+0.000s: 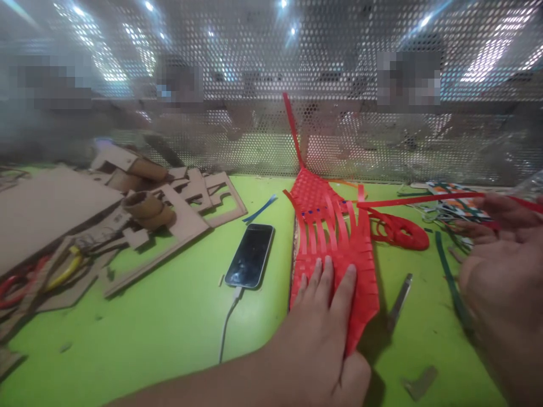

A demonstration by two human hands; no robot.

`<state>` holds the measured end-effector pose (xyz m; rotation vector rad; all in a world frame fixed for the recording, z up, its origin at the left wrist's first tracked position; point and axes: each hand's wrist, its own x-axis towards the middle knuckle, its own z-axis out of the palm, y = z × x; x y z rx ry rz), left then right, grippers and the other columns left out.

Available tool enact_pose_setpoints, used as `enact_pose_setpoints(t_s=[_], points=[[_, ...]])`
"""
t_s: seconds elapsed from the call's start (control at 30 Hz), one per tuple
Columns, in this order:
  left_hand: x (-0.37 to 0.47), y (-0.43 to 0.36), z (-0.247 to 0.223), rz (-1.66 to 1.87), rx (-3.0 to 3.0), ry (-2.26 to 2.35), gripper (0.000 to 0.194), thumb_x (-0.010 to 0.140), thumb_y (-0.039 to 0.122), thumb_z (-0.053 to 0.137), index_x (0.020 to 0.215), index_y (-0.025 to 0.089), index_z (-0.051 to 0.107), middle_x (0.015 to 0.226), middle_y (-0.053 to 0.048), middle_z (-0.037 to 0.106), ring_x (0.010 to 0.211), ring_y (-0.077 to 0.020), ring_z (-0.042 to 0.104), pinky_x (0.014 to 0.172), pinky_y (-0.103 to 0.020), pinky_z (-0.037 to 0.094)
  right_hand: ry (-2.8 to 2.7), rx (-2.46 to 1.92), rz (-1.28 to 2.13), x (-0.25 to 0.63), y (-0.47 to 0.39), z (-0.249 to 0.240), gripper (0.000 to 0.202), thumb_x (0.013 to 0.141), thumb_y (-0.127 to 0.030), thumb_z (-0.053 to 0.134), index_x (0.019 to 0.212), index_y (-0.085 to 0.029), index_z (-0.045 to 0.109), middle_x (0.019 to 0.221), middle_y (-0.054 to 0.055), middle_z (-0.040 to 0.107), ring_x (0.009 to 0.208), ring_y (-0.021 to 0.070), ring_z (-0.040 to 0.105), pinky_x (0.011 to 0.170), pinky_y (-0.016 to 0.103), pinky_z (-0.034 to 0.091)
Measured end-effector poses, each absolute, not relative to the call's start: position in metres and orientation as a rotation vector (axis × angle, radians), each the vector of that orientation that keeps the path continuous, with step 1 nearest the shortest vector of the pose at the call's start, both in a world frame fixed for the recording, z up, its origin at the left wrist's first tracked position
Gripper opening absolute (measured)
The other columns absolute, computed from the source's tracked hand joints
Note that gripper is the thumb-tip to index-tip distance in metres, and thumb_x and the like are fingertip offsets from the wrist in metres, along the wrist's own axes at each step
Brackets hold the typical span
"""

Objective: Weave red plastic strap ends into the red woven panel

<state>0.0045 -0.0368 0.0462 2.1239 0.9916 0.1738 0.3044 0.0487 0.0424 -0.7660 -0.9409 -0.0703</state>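
A red woven strap piece lies on the table, with a row of loose, slightly raised strips across its middle. My left hand rests flat on its near part, fingers stretched out and a little apart, thumb bent by the right edge. From the piece's upper right, a long red strip runs taut to the right. My right hand, palm up at the right edge, has this strip pinched in its curled fingers. Behind lies a further red woven part, one strip end standing upright.
Left of the weaving lies a phone with a white cable. Cardboard pieces and yellow-handled scissors are heaped further left. A metal blade and a coil of red strip lie at right. A perforated screen stands behind.
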Motion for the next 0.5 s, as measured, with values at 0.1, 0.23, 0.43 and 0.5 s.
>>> enact_pose_setpoints(t_s=[0.1,0.23,0.43,0.5], points=[[0.008,-0.037,0.047,0.176,2.145,0.998,0.106,0.084,0.030,0.059,0.176,0.011,0.011,0.177,-0.021,-0.008,0.164,-0.0418,-0.005,0.131,-0.064,0.016,-1.044,-0.706,-0.114,0.308,0.055,0.038,0.026,0.092,-0.041,0.068,0.115,-0.029,0.070,0.106,0.004,0.080,0.104,0.0311,0.080,0.086,0.056,0.060],[0.013,-0.039,0.044,0.177,2.169,0.991,0.105,0.082,0.028,0.060,0.175,0.010,0.016,0.178,-0.022,0.000,0.164,-0.0432,-0.001,0.131,-0.066,0.016,-1.169,-0.754,-0.240,0.310,0.054,0.035,0.037,0.092,-0.043,0.073,0.125,-0.028,0.069,0.130,0.008,0.074,0.126,0.0345,0.074,0.112,0.066,0.050],[-0.002,-0.042,0.035,0.517,2.113,0.936,0.098,0.087,0.023,0.058,0.177,0.017,0.017,0.181,-0.013,0.009,0.167,-0.0399,0.011,0.133,-0.062,0.023,-1.225,-1.139,-0.094,0.308,0.043,0.034,0.048,0.094,-0.038,0.077,0.139,-0.026,0.062,0.152,0.016,0.064,0.146,0.0337,0.060,0.125,0.063,0.040],[-0.008,-0.042,0.034,0.678,2.006,0.940,0.086,0.098,0.024,0.050,0.177,0.028,0.017,0.182,-0.005,0.015,0.168,-0.0353,0.018,0.134,-0.058,0.025,-1.242,-1.267,0.026,0.305,0.042,0.030,0.050,0.095,-0.042,0.077,0.140,-0.026,0.062,0.149,0.016,0.067,0.142,0.0325,0.063,0.124,0.060,0.043]])
